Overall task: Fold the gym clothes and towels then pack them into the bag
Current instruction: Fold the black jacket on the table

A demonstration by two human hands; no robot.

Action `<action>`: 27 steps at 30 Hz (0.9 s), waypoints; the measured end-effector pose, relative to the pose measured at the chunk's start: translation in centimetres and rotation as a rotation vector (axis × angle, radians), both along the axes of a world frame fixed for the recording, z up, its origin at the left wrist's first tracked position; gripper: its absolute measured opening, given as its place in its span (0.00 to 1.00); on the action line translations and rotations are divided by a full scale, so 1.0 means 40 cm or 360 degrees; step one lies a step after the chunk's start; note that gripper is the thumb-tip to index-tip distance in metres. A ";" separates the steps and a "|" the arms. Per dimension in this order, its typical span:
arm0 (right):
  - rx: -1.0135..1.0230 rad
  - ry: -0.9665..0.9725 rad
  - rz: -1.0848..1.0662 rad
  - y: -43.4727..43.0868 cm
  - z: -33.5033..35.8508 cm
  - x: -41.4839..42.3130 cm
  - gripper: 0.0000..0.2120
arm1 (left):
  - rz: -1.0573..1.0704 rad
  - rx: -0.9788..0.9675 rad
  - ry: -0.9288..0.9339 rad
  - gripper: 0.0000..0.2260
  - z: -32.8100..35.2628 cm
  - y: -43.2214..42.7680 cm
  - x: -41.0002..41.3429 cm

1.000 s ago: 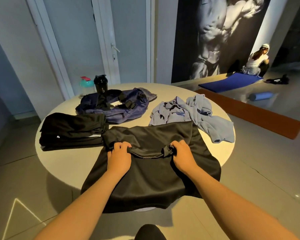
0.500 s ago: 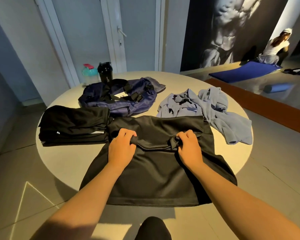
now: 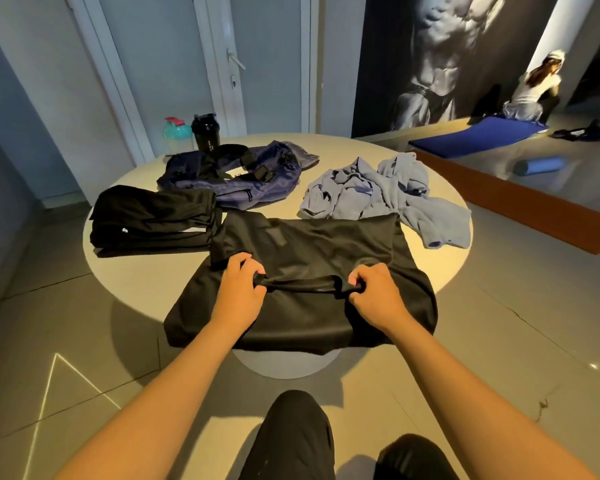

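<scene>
Both my hands pinch a black shirt: left hand [image 3: 240, 290] and right hand [image 3: 374, 293] curl around a bunched fold across its middle, shirt [image 3: 312, 244] spread on the table [image 3: 142, 275].

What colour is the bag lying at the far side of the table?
The bag is navy blue with black straps, seen in the head view.

Dim, bluish room light; a warm beam from above lit the round beige tabletop [image 3: 146, 282] and put a soft sheen on the black shiny garment [image 3: 309, 244]. The grey tiled floor [image 3: 499, 341] showed small glare spots. Wide-angle distortion bowed the white door frames [image 3: 215, 64]
</scene>
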State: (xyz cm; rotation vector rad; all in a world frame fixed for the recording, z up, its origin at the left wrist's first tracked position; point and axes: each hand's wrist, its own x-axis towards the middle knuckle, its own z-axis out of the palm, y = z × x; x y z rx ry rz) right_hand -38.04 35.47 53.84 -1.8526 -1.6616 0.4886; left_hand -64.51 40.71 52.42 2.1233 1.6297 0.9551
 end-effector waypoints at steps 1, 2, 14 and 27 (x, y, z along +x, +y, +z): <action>0.0044 0.0090 0.0059 -0.013 0.004 0.001 0.12 | 0.0045 0.0137 -0.0017 0.10 0.009 -0.015 -0.003; 0.0084 0.0173 0.0077 -0.023 0.009 0.001 0.12 | 0.0103 0.0278 -0.0011 0.11 0.020 -0.029 -0.004; 0.0107 0.0318 0.0068 -0.091 -0.004 0.017 0.24 | -0.0566 0.0106 0.0201 0.10 -0.008 -0.122 -0.045; 0.0285 -0.0333 -0.0111 -0.027 0.075 0.027 0.23 | -0.0155 0.0061 0.0138 0.22 0.116 -0.055 0.027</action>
